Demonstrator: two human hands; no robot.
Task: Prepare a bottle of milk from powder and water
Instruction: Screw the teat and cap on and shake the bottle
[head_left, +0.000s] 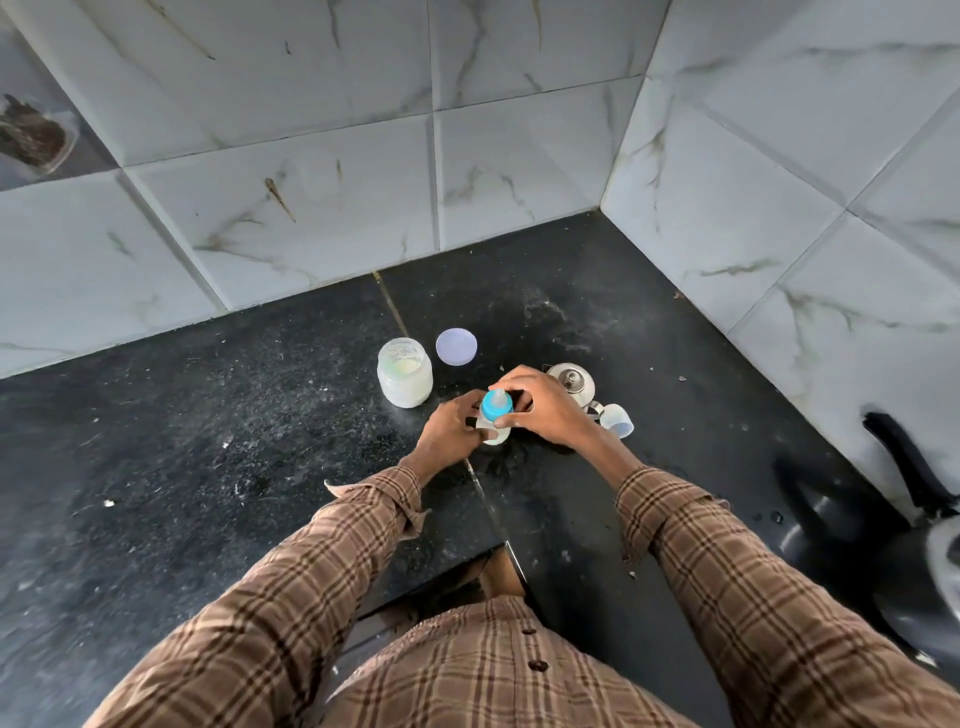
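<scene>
Down on the dark stone surface, the left hand wraps the small milky baby bottle. The right hand closes its grip on the blue teat cap.

Long-sleeved shirt in tan-brown plaid with darker brown and pale cream lines, dark round buttons down the front placket, buttoned cuffs at both wrists, the left cuff's corner flaring loose, both hands bare: left hand, right hand.
</scene>
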